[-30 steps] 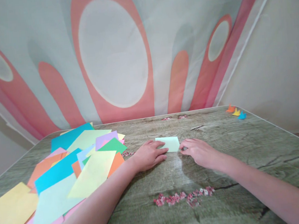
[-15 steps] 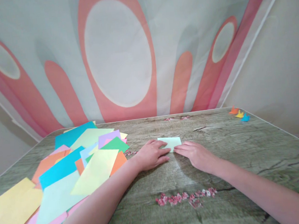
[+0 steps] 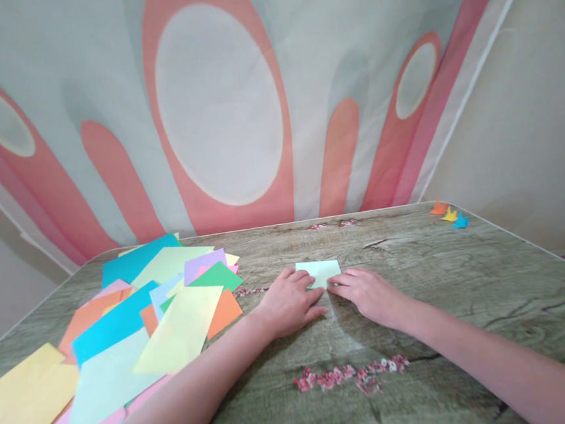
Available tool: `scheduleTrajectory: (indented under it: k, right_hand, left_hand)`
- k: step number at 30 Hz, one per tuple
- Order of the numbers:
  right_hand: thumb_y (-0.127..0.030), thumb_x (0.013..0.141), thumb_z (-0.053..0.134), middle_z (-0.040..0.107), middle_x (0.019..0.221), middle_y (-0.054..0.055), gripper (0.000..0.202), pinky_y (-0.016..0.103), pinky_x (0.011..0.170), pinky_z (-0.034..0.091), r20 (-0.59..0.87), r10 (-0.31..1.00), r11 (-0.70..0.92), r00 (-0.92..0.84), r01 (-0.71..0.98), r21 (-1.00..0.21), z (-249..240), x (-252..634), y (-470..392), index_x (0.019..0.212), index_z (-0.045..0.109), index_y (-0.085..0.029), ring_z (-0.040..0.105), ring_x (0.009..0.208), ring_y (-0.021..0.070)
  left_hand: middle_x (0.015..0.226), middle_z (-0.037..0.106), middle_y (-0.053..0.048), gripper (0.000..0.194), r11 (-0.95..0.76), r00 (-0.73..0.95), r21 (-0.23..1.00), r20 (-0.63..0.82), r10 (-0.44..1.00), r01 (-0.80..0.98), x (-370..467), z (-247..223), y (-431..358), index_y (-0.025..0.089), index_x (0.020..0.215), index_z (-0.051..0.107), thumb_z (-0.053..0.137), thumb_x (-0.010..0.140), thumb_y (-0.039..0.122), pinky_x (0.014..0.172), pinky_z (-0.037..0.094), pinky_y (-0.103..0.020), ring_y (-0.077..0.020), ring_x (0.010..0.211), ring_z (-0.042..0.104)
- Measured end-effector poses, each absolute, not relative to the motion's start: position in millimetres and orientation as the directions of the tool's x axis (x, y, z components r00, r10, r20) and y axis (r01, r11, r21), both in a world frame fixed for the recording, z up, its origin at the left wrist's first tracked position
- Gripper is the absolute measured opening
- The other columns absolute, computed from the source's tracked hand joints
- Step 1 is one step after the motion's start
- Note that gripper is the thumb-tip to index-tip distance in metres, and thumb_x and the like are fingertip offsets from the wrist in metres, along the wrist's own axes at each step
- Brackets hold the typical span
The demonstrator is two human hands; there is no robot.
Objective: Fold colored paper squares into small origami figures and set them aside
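A small pale green paper (image 3: 325,271) with a straight far edge lies flat on the wood-patterned table (image 3: 394,242), in front of me. My left hand (image 3: 293,301) rests on its left and near side, fingers spread a little, the fingertips pressing on the paper and the table. From the right, my right hand (image 3: 366,295) touches the paper's near right corner, its fingers together. Parts of the paper are hidden under the fingers of both hands.
Many coloured sheets (image 3: 114,378) overlap at the left, partly under my left forearm. Three small folded papers, orange (image 3: 438,207), yellow (image 3: 449,214) and blue (image 3: 460,220), stand at the far right corner. A patterned cloth (image 3: 218,99) hangs behind the table.
My left hand's fingers have shifted slightly down toward the paper's near edge, showing more of its surface. My right hand has hardly moved, and the view has shifted a little.
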State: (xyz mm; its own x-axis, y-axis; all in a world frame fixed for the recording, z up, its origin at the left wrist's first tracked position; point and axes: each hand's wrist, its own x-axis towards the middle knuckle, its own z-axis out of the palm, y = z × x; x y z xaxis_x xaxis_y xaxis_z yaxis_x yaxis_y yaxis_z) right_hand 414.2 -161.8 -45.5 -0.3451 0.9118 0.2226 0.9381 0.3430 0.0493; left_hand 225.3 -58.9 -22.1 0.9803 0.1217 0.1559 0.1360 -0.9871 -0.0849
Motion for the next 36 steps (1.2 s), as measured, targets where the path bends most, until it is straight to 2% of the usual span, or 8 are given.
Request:
scheduleTrajectory:
  k: [6, 12, 19, 25, 28, 31, 36]
  right_hand:
    - [-0.015, 0.088, 0.045, 0.064, 0.105, 0.006, 0.025, 0.033, 0.077, 0.045, 0.220, 0.912, 0.339, -0.346, 0.938, 0.071, -47, 415, -161, 0.102, 0.064, -0.020, 0.056, 0.088, 0.0191]
    - [-0.011, 0.086, 0.045, 0.064, 0.105, 0.007, 0.025, 0.032, 0.080, 0.046, 0.234, 0.905, 0.356, -0.355, 0.934, 0.036, -47, 417, -161, 0.099, 0.066, -0.017, 0.056, 0.089, 0.0190]
    - [-0.010, 0.086, 0.044, 0.064, 0.104, 0.007, 0.026, 0.031, 0.085, 0.044, 0.234, 0.908, 0.358, -0.347, 0.934, -0.007, -54, 422, -160, 0.091, 0.068, -0.015, 0.056, 0.092, 0.0184]
    - [-0.007, 0.082, 0.044, 0.063, 0.102, 0.010, 0.025, 0.032, 0.085, 0.043, 0.215, 0.919, 0.332, -0.332, 0.943, 0.036, -48, 413, -165, 0.093, 0.066, -0.011, 0.055, 0.094, 0.0201]
    - [-0.010, 0.080, 0.049, 0.064, 0.098, 0.011, 0.020, 0.034, 0.085, 0.042, 0.204, 0.925, 0.318, -0.321, 0.947, 0.049, -42, 406, -167, 0.090, 0.066, -0.011, 0.055, 0.091, 0.0211]
    - [-0.015, 0.083, 0.049, 0.065, 0.090, 0.009, 0.018, 0.035, 0.081, 0.042, 0.214, 0.927, 0.304, -0.308, 0.951, 0.052, -38, 400, -168, 0.088, 0.066, -0.014, 0.056, 0.088, 0.0204]
    - [-0.020, 0.084, 0.051, 0.064, 0.091, 0.006, 0.015, 0.034, 0.082, 0.041, 0.257, 0.918, 0.313, -0.303, 0.950, 0.002, -39, 400, -169, 0.091, 0.065, -0.019, 0.057, 0.088, 0.0188]
  left_hand:
    - [0.097, 0.061, -0.009, 0.031, -0.965, 0.973, -0.143, 0.102, 0.208, 0.221, 220, -16, -60, 0.016, 0.091, 0.064, 0.044, 0.087, 0.039, 0.093, 0.029, -0.039, -0.0253, 0.110, 0.044]
    - [0.091, 0.063, -0.014, 0.025, -0.939, 0.962, -0.211, 0.035, 0.271, 0.273, 216, -10, -61, 0.011, 0.080, 0.067, 0.050, 0.081, 0.029, 0.089, 0.032, -0.037, -0.0263, 0.104, 0.048]
    - [0.078, 0.063, -0.012, 0.025, -0.919, 0.943, -0.214, 0.030, 0.332, 0.330, 220, -15, -63, 0.012, 0.074, 0.067, 0.048, 0.082, 0.026, 0.078, 0.036, -0.037, -0.0241, 0.087, 0.054]
    - [0.075, 0.063, -0.013, 0.025, -0.855, 0.881, -0.213, 0.075, 0.467, 0.472, 219, -13, -66, 0.011, 0.075, 0.065, 0.049, 0.083, 0.028, 0.072, 0.038, -0.038, -0.0253, 0.079, 0.057]
    - [0.085, 0.063, -0.011, 0.021, -0.908, 0.919, -0.157, 0.132, 0.372, 0.389, 222, -15, -69, 0.013, 0.088, 0.061, 0.045, 0.086, 0.026, 0.074, 0.039, -0.036, -0.0230, 0.084, 0.057]
    - [0.096, 0.061, -0.009, 0.022, -0.961, 0.960, -0.100, 0.143, 0.242, 0.257, 226, -24, -73, 0.015, 0.096, 0.058, 0.043, 0.088, 0.030, 0.081, 0.040, -0.034, -0.0212, 0.093, 0.055]
    - [0.103, 0.059, -0.009, 0.028, -0.966, 0.959, -0.060, 0.155, 0.239, 0.251, 227, -35, -70, 0.015, 0.104, 0.054, 0.042, 0.089, 0.035, 0.085, 0.040, -0.035, -0.0212, 0.097, 0.055]
